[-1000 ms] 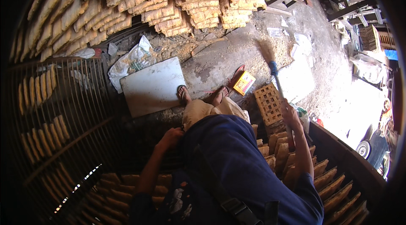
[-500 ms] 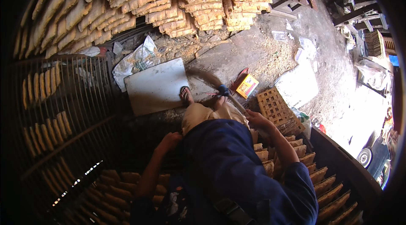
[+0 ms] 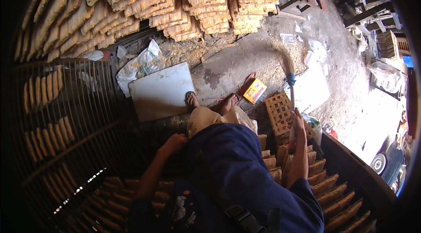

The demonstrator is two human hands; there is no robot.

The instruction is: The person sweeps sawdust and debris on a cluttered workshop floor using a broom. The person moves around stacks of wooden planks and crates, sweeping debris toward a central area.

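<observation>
My right hand (image 3: 296, 121) is wrapped round the handle of a broom (image 3: 293, 98). Its pale handle rises from my fist to a blue binding, and the brown bristles, smeared by motion, fan out over the floor at the right. My left hand (image 3: 174, 142) rests curled against my left hip, no object visible in it. Between the broom and my sandalled feet lies a small yellow box (image 3: 255, 91) with a red edge. A tan lattice crate (image 3: 277, 111) stands beside the broom handle, partly covered by it.
A white board (image 3: 160, 92) lies left of my feet, beside a crumpled white sack (image 3: 140, 62). Rows of tan slabs (image 3: 188, 3) fill racks ahead; more slabs (image 3: 331, 189) stand behind me. A slatted rack (image 3: 83, 101) is at left. Plastic scraps (image 3: 316, 51) litter the floor.
The broom has swung from in front of my feet out to the right, its bristles passing over to the far side of the yellow box. My right hand moved right with it; my left stayed.
</observation>
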